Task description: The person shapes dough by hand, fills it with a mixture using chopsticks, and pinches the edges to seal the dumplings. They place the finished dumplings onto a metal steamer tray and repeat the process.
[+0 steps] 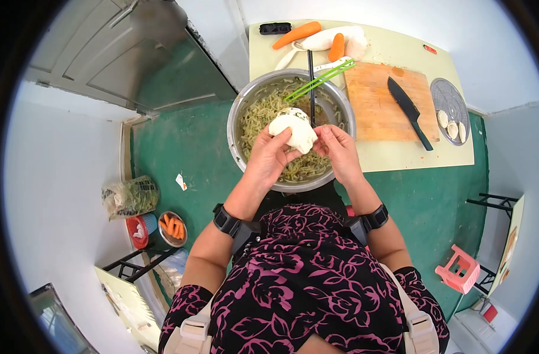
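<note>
A folded white dumpling, with green filling showing at its upper edge, is held over a steel bowl. My left hand is closed on its left and lower side, thumb on top. At the dumpling's right edge, my right hand has thumb and fingers pinched together on the dough. Shredded green filling lies in the bowl beneath both hands. Black chopsticks and green chopsticks lean in the bowl, tips in the filling.
Right of the bowl, a cutting board carries a black knife. Beyond it, a round tray holds several dumplings. Carrots and a white radish lie at the table's back. A pink stool stands lower right.
</note>
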Demonstrator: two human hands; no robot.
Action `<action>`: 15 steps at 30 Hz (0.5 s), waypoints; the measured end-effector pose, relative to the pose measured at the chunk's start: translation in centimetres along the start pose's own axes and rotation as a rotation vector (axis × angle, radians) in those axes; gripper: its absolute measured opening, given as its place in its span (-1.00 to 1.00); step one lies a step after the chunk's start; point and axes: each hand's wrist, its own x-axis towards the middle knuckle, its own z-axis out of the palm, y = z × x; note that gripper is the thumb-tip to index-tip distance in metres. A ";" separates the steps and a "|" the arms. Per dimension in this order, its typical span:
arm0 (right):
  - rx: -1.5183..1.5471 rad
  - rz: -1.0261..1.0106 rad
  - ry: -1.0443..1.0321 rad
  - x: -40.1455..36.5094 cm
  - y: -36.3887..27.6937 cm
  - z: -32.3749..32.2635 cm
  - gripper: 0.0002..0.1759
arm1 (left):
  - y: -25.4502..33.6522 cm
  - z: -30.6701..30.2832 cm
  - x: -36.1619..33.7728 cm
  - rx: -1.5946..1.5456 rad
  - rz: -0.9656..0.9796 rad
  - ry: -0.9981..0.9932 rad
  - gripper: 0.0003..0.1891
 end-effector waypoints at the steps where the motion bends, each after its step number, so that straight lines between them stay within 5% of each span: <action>1: 0.006 0.010 -0.004 0.0 0.1 -0.1 -0.74 | 0.0 0.0 0.0 -0.004 -0.021 0.006 -0.66; 15: -0.253 -0.158 -0.044 -0.1 1.7 -0.1 -0.80 | 0.1 -1.4 0.4 -0.035 -0.250 -0.007 -0.67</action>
